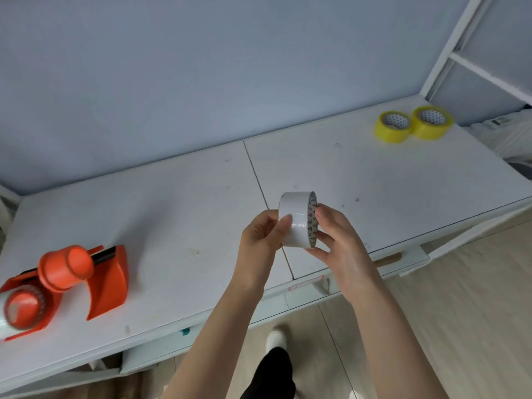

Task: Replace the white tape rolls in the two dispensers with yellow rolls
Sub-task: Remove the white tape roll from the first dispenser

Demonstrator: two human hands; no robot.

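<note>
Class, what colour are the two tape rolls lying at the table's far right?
Yellow; seen in the head view.

— What does the white tape roll (296, 220) look like?
— Smooth and glossy on its outer wrap, with a bright streak of reflected light; the core inside looks like printed cardboard.
— And the two yellow tape rolls (413, 124)?
— Translucent, shiny film, again over patterned cardboard cores.
— The dispensers?
— The orange tape dispenser (86, 280) reads as moulded plastic, smooth with a soft sheen. The second one (21, 308), at the frame's edge, is the same orange plastic and carries a glossy pale roll.
— The tabletop (178, 203)?
— White, matt, laminate-like, scuffed and spotted with small stains. The floor (460, 298) looks like pale wood-grain planks.
</note>
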